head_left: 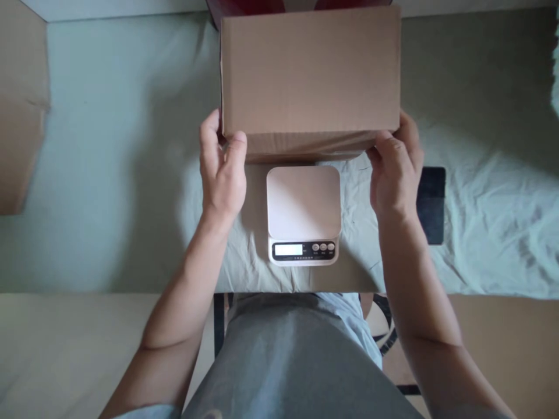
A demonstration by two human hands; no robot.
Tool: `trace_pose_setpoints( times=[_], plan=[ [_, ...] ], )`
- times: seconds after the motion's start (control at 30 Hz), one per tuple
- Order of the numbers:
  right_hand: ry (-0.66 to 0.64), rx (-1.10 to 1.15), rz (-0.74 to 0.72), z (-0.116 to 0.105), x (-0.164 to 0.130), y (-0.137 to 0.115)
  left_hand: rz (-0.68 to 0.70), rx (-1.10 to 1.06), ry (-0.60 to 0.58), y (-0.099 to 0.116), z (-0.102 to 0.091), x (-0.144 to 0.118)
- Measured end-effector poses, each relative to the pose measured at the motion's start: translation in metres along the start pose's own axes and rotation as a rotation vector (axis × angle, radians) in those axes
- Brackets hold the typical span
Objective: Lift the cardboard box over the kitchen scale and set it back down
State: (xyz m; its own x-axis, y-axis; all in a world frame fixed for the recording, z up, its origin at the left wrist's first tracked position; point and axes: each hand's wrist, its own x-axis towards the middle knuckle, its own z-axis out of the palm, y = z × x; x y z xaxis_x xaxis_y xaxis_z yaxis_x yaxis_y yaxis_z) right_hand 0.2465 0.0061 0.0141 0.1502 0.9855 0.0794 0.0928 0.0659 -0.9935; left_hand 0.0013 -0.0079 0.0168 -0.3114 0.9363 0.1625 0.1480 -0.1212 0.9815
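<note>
- At the far left edge we note a cardboard flap, lying flat on the desk, well apart from both hands.
- The desk is covered with a pale, wrinkled cloth; we see creases mostly on its right half.
- Left hand: we record it gripping the near left corner of the cardboard box. Thumb lies on the front face, the other fingers wrap round the left side wall. Fingers are close together, curled, clamped on the corner.
- The cardboard box is closed, plain brown, held level between the two hands. We place it just beyond the scale, its near lower edge over the far rim of the platform. Whether it touches the platform we cannot tell.
- Kitchen scale: white, square platform bare, display and three round buttons facing us. It sits on the desk between the two forearms.
- Right hand: we record it gripping the near right corner of the box, thumb on the front edge, fingers together along the right side wall.
- Just right of the right hand a dark flat rectangle lies on the cloth, partly hidden by the wrist.
</note>
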Motion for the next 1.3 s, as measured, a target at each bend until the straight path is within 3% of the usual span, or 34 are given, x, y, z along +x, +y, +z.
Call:
trace_pose_setpoints(
  times=[0.13,0.33,0.47,0.77,0.9,1.07,1.3],
  plan=[
    [-0.014,0.138,0.017,0.003,0.002,0.015,-0.011,-0.081,-0.007,-0.008,0.001,-0.001],
    [-0.036,0.314,0.17,-0.004,-0.001,0.038,-0.273,-0.142,-0.01,-0.037,-0.008,-0.011],
    [-0.044,0.297,0.217,-0.008,0.003,0.036,-0.329,-0.185,-0.015,-0.044,-0.013,-0.007],
    [-0.037,0.249,0.168,0.003,0.014,0.005,-0.229,-0.216,-0.018,-0.013,-0.007,0.003],
    [0.027,0.267,0.113,0.0,0.003,-0.026,-0.141,-0.201,-0.015,0.018,-0.01,-0.009],
    [0.015,0.333,0.03,-0.013,-0.029,-0.055,-0.073,-0.193,0.018,0.051,-0.024,-0.038],
    [0.05,0.316,0.046,-0.021,-0.077,-0.044,-0.116,-0.082,0.042,0.044,-0.035,-0.078]
  ],
)
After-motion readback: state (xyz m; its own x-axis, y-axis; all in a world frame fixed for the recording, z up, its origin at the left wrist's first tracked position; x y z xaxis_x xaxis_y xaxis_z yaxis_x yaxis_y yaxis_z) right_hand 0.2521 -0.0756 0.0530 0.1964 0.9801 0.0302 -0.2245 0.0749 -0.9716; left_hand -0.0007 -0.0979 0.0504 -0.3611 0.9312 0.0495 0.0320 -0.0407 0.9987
